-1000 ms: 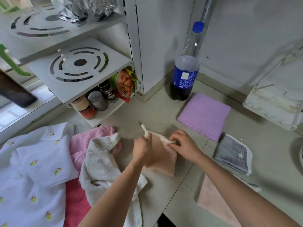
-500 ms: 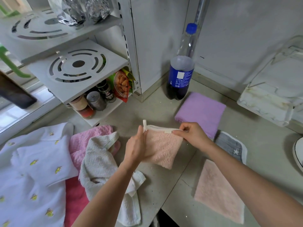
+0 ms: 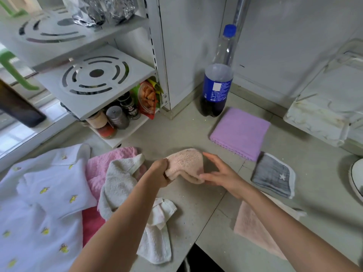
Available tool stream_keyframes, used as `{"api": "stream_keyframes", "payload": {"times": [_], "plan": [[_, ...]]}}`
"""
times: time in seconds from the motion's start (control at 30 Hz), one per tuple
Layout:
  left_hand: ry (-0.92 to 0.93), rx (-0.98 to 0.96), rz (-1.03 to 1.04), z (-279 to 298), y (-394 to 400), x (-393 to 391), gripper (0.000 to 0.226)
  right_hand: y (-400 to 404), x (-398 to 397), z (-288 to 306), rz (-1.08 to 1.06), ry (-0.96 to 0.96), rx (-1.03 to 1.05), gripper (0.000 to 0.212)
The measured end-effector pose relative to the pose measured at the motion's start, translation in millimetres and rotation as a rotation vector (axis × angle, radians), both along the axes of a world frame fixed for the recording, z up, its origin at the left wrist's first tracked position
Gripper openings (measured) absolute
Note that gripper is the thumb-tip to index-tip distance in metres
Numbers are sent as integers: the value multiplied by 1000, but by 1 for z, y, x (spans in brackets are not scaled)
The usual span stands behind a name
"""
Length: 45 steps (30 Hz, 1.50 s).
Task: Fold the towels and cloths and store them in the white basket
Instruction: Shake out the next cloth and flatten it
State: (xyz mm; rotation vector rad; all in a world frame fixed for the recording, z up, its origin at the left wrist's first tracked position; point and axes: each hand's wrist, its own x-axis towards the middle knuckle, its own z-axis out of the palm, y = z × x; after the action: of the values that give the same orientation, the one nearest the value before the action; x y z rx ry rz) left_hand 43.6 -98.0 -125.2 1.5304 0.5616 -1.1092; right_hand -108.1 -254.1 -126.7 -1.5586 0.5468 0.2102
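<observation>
My left hand [image 3: 162, 172] grips one end of a small peach cloth [image 3: 186, 162], doubled over and lifted above the counter. My right hand [image 3: 220, 174] is beside the cloth's right edge with fingers spread and straight, touching its lower corner. A folded purple cloth [image 3: 240, 132] lies behind, a grey star cloth [image 3: 274, 174] to the right, and another peach cloth [image 3: 255, 228] under my right forearm. A white towel [image 3: 121, 185], a pink towel [image 3: 102, 163] and a white patterned shirt [image 3: 39, 203] lie at the left. The white basket [image 3: 324, 107] stands at the far right.
A cola bottle [image 3: 218, 85] stands by the wall behind the purple cloth. A white shelf rack [image 3: 94, 79] with jars and snack packets fills the back left. A white dish rim [image 3: 356, 179] shows at the right edge. The counter's front edge runs just below my arms.
The peach cloth was held stretched by its top edge between both hands; now it is folded over, bunched in my left hand, and my right hand has let go and opened.
</observation>
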Motion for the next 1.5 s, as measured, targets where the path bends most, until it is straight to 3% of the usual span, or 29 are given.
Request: {"api": "stream_keyframes", "payload": {"times": [0.07, 0.17, 0.4, 0.6, 0.9, 1.1, 1.2, 1.3, 1.37, 1.5], "plan": [[94, -29, 102, 3, 2, 2, 20, 5, 1, 0, -17, -37, -61, 72], [83, -46, 96, 7, 4, 0, 17, 12, 6, 3, -36, -92, -149, 70], [-11, -26, -66, 14, 5, -8, 34, 17, 18, 13, -159, -259, -435, 37], [-405, 252, -203, 16, 6, -10, 46, 8, 11, 31, -153, -324, -484, 36], [-765, 77, -250, -9, -16, -37, 35, 10, -46, -3, -209, -347, -701, 35], [-878, 234, -460, -53, -24, -60, 24, 11, -73, -40, 164, -31, -868, 41], [-950, 244, -443, -56, -26, -65, 22, 6, -67, -44, 83, -11, -982, 29], [-1279, 388, -440, -52, -28, -68, 39, 6, -45, -42, -53, -73, -1033, 34], [-1414, 370, -579, -52, -31, -70, 45, 7, -26, -44, -57, -95, -1063, 43], [-1521, 388, -1021, -89, -19, -73, 53, 6, -9, -74, 200, 17, -1146, 60]]}}
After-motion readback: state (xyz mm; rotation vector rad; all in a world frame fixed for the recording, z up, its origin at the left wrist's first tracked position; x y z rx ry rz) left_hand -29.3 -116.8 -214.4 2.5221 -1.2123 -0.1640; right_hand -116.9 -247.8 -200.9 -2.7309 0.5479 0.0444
